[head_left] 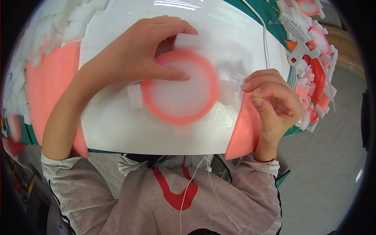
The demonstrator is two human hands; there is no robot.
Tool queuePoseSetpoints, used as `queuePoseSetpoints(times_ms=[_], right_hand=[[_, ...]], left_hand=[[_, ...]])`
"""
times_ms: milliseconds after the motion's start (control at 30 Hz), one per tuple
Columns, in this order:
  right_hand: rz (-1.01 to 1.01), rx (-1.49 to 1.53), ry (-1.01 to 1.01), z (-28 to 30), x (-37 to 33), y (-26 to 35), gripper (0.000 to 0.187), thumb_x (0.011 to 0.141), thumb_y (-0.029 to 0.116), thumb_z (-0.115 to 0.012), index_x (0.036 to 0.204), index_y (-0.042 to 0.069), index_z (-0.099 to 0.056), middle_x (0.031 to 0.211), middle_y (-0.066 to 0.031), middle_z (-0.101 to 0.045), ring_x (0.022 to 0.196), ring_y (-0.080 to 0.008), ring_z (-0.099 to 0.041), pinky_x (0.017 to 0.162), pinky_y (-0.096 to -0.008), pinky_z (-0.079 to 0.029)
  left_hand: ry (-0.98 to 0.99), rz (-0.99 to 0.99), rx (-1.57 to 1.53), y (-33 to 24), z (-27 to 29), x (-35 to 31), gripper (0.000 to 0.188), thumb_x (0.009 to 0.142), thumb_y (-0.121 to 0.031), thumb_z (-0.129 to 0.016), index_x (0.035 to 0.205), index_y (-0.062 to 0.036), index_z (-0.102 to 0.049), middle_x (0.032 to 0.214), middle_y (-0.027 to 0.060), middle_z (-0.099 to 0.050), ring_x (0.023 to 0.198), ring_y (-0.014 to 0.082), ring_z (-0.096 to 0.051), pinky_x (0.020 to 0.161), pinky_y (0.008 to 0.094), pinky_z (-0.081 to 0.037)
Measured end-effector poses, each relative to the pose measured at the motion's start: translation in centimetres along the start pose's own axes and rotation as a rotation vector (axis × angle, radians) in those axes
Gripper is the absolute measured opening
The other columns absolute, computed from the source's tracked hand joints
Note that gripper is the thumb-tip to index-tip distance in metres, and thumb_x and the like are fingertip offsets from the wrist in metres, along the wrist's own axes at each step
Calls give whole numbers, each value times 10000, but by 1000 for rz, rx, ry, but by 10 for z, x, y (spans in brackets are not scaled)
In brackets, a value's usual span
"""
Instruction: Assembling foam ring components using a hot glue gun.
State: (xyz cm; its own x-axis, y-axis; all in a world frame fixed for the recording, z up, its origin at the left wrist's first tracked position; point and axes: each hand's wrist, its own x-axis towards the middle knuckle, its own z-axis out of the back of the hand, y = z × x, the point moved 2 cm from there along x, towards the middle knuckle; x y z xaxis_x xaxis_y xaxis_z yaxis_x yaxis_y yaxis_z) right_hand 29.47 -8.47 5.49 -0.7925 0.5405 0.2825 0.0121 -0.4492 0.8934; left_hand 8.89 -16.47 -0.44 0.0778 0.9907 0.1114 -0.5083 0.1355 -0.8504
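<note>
A round foam piece (181, 94) lies on the white board, with a pink rim and a white middle. White foam blocks stick out around its edge, one (187, 40) at the far side, one (135, 96) at the left and one (226, 92) at the right. My left hand (150, 53) grips the far left of the rim, its thumb across the white middle and its fingers behind, partly hidden. To the right, above a pink foam sheet, my right hand (274, 96) is closed with thumb and fingertips pinched together. Whatever is in that pinch is too small to name.
The white board (156, 141) covers most of a green mat. Pink foam sheets lie at its left (53, 82) and right (246, 125) edges. White foam pieces (55, 23) are heaped at far left. A white hot glue gun (299, 41) with a cord rests far right, near foam scraps (313, 90).
</note>
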Motion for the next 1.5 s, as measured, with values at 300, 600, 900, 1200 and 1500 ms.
queuePoseSetpoints(times_ms=[300, 600, 900, 1200, 1500], right_hand=[[68, 63, -112, 2, -3, -5, 115, 720, 22, -625, 808, -7, -556, 908, -186, -603, 873, -227, -563, 757, -308, -415], [28, 163, -422, 44, -7, -13, 151, 821, 184, -558, 827, 42, -508, 974, -165, -578, 928, -213, -520, 842, -327, -366], [-14, 536, -473, 76, -12, 36, 173, 797, 135, -587, 836, 70, -432, 863, -21, -494, 774, -156, -421, 773, -303, -316], [-231, 421, -620, 201, -149, 44, 248, 744, 26, -612, 891, 62, -415, 728, 0, -392, 706, -129, -375, 744, -258, -324], [-437, 516, -1074, 340, -417, 23, 89, 822, 59, -515, 908, 34, -510, 743, -39, -524, 676, -159, -471, 674, -268, -412]], left_hand=[[-4, -10, 4, 0, 0, 1, 476, 545, -95, -697, 988, -45, -529, 865, 44, -504, 670, 153, -455, 566, 245, -391], [-24, -40, 6, 1, -2, 1, 467, 553, -88, -695, 987, -47, -528, 863, 40, -497, 673, 151, -457, 574, 244, -398], [-6, -31, -8, 2, 0, -2, 465, 563, -96, -702, 990, -45, -525, 865, 49, -500, 685, 161, -474, 596, 249, -415], [18, -80, 9, 1, 0, 1, 471, 582, -144, -715, 1003, -50, -525, 838, 37, -506, 674, 154, -433, 602, 249, -390], [-11, -54, 49, 3, -2, 2, 500, 588, -183, -718, 1027, -48, -520, 855, 38, -512, 685, 159, -415, 621, 256, -391]])
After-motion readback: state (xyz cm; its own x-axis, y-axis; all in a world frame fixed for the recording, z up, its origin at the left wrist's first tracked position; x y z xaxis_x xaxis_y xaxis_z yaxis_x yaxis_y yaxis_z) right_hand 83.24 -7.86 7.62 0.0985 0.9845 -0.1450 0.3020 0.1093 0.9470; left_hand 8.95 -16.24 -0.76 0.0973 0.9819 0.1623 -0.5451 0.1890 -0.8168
